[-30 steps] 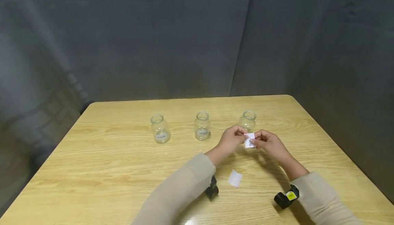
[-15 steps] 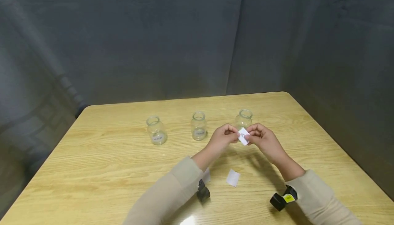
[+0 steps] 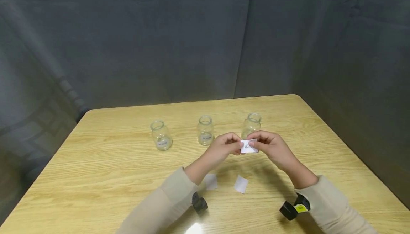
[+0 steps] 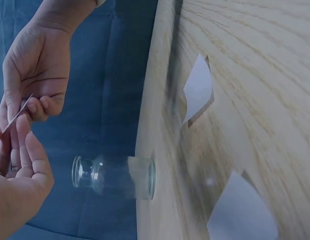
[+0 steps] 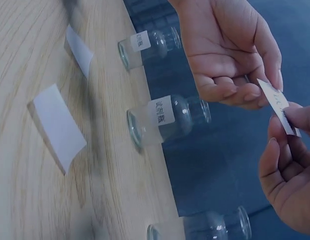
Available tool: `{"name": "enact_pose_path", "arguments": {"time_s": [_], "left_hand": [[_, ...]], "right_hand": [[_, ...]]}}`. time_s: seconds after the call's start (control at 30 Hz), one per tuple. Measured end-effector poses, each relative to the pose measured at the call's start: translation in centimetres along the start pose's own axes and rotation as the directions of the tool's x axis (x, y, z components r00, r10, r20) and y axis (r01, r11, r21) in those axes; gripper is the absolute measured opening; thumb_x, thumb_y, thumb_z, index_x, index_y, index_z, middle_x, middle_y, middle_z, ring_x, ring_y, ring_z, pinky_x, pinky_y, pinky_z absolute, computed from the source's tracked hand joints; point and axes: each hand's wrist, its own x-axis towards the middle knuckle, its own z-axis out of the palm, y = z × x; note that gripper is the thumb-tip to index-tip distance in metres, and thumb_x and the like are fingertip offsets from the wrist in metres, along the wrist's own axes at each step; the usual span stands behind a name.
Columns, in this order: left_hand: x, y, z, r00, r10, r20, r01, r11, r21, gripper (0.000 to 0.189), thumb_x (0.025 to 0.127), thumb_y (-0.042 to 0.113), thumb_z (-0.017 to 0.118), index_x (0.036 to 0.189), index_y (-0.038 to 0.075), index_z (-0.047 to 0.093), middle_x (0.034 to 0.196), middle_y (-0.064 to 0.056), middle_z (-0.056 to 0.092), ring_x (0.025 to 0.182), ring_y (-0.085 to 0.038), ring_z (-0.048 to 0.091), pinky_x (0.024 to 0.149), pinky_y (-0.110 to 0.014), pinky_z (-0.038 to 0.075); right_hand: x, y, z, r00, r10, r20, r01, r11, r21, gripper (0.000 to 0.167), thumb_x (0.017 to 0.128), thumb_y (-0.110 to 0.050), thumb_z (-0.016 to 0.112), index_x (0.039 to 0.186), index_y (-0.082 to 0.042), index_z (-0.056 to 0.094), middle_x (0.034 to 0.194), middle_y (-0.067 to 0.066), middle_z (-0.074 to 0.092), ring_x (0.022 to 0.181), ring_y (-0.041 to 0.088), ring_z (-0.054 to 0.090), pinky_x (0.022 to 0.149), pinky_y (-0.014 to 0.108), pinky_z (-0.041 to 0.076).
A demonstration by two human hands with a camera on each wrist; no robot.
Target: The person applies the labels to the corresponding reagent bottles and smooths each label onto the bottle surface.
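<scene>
My left hand (image 3: 221, 148) and right hand (image 3: 273, 149) pinch the two ends of a small white label (image 3: 248, 149) with dark characters on it. The label lies level in the head view, held above the table. In the right wrist view the label (image 5: 277, 106) is seen slanted between thumbs and fingers. Just behind the hands stands a clear glass jar (image 3: 251, 124), its lower part hidden by them. Another jar (image 3: 205, 130) in the middle and one jar (image 3: 161, 136) at the left each bear a white label low on the side. All three jars are upright and without lids.
Two pieces of white paper, a left one (image 3: 211, 181) and a right one (image 3: 241, 184), lie on the wooden table (image 3: 105, 163) in front of the hands. A grey curtain (image 3: 160, 42) hangs behind and beside the table.
The label has been turned between my fingers from upright, through slanted, to level. Both hands have shifted a little to the left in view, and a second paper piece now shows beside the left sleeve.
</scene>
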Motion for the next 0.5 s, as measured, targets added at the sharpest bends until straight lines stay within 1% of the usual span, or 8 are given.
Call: {"name": "enact_pose_path", "arguments": {"time_s": [0.13, 0.23, 0.33, 0.5], "left_hand": [[-0.6, 0.1, -0.5, 0.999, 0.024, 0.026, -0.024, 1.000, 0.011, 0.019, 0.088, 0.011, 0.048, 0.094, -0.007, 0.052, 0.085, -0.006, 0.055, 0.075, -0.014, 0.055, 0.074, -0.033, 0.047], [-0.9, 0.1, -0.7, 0.999, 0.026, 0.041, -0.027, 1.000, 0.007, 0.021, 0.088, 0.011, 0.047, 0.095, -0.008, 0.052, 0.086, -0.006, 0.056, 0.074, -0.013, 0.056, 0.073, -0.031, 0.047], [-1.0, 0.1, -0.9, 0.999, 0.022, 0.046, -0.021, 1.000, -0.022, 0.022, 0.088, 0.010, 0.047, 0.095, -0.011, 0.052, 0.085, -0.006, 0.057, 0.072, -0.013, 0.057, 0.072, -0.030, 0.047], [-1.1, 0.0, -1.2, 0.998, 0.018, 0.059, -0.016, 0.999, -0.045, 0.022, 0.087, 0.008, 0.047, 0.095, -0.013, 0.052, 0.082, -0.006, 0.059, 0.071, -0.012, 0.058, 0.072, -0.030, 0.048]], "right_hand": [[0.0, 0.0, 0.2, 0.998, -0.041, 0.049, 0.040, 0.999, 0.017, 0.020, 0.083, -0.003, 0.054, 0.095, 0.013, 0.055, 0.086, -0.004, 0.059, 0.072, 0.011, 0.054, 0.060, 0.024, 0.046], [-0.1, 0.1, 0.3, 0.995, -0.060, 0.075, 0.058, 0.998, 0.026, 0.018, 0.083, -0.002, 0.054, 0.094, 0.012, 0.055, 0.086, -0.004, 0.059, 0.072, 0.011, 0.054, 0.060, 0.024, 0.046], [-0.1, 0.1, 0.4, 0.994, -0.060, 0.092, 0.057, 0.998, 0.031, 0.018, 0.083, -0.003, 0.054, 0.094, 0.012, 0.054, 0.087, -0.002, 0.059, 0.072, 0.011, 0.053, 0.060, 0.025, 0.047], [-0.1, 0.1, 0.5, 0.995, -0.034, 0.097, 0.032, 0.999, 0.014, 0.019, 0.083, -0.004, 0.054, 0.095, 0.012, 0.054, 0.087, 0.000, 0.058, 0.071, 0.012, 0.053, 0.060, 0.026, 0.047]]}}
